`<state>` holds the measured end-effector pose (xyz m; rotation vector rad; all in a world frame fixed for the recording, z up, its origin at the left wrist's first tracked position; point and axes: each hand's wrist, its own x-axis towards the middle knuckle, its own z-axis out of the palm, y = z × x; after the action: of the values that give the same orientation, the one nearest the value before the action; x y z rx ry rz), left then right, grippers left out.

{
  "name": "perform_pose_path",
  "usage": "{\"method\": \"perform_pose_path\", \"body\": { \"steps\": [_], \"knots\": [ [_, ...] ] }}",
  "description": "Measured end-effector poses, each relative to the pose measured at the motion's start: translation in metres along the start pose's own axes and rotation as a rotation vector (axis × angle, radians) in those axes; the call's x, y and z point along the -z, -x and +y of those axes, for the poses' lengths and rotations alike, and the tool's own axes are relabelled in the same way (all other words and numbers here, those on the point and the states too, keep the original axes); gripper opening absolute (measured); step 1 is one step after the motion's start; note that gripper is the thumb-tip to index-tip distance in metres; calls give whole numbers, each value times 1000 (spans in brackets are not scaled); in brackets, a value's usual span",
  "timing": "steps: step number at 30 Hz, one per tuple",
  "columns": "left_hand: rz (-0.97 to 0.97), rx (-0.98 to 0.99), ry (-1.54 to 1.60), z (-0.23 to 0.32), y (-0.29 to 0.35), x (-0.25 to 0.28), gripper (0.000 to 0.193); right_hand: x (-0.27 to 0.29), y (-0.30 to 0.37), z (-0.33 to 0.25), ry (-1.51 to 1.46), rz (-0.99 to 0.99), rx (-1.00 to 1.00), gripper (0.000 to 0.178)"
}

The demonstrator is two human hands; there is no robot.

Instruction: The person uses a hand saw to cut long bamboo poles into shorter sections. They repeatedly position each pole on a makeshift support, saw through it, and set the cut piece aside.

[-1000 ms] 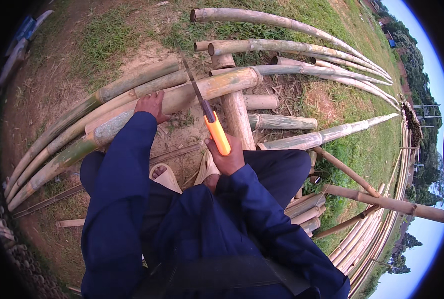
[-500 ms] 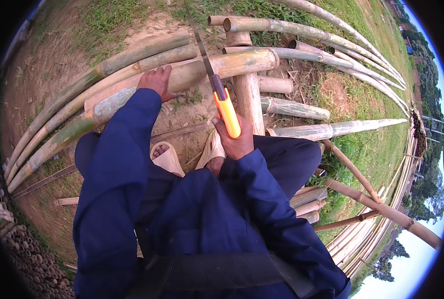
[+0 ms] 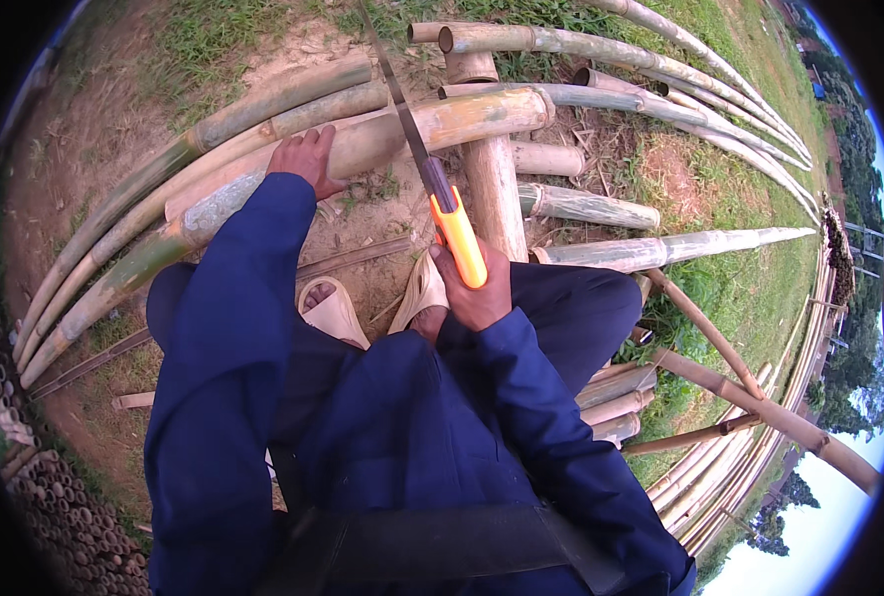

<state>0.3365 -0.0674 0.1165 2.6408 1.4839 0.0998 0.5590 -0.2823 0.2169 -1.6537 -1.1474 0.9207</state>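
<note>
My right hand point(image 3: 482, 285) is closed round the orange grip of a handsaw point(image 3: 464, 238), near my right knee. The long dark blade slants away to the upper left and crosses the top of a thick bamboo pole point(image 3: 502, 111). How deep the teeth sit in it I cannot tell. My left hand point(image 3: 308, 159) grips that pole left of the blade, fingers over the far side and thumb toward me. The pole's right end lies across a short upright-running bamboo log point(image 3: 494, 194); its left part curves away, greenish, to the lower left.
Two thinner bamboo poles point(image 3: 253, 99) lie just beyond the thick one. Several long poles point(image 3: 571, 42) stretch to the right, with cut lengths point(image 3: 591, 207) nearer. My sandalled feet point(image 3: 331, 310) are below the pole. Stacked bamboo point(image 3: 65, 507) fills the lower left.
My right hand has drawn the saw slightly toward me and to the right, so the blade has slid along across the pole. My left hand keeps its hold on the pole.
</note>
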Motion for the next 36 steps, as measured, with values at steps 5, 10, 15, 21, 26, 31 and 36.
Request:
{"method": "perform_pose_path", "body": {
  "steps": [5, 10, 15, 21, 26, 31, 36],
  "knots": [
    [-106, 42, 4, 5, 2, 8, 92, 57, 112, -31, 200, -62, 22, 29],
    [-66, 15, 6, 2, -5, 2, 91, 15, 10, 5, 74, -79, -90, 14],
    [-33, 1, -22, -1, 5, 5, 91, 2, 0, -1, 24, -14, -13, 15],
    [-130, 39, -4, 1, -1, 4, 92, 66, 109, -32, 213, -102, -8, 32],
    [-48, 1, -4, 1, -6, 2, 93, 10, -5, 6, 54, -82, -9, 14],
    [-47, 16, -9, -8, -4, 4, 92, 35, 60, -18, -10, -73, -111, 17],
    [-89, 21, -10, 0, -3, 1, 92, 63, 102, -32, 177, -100, 23, 28]
  ]
}}
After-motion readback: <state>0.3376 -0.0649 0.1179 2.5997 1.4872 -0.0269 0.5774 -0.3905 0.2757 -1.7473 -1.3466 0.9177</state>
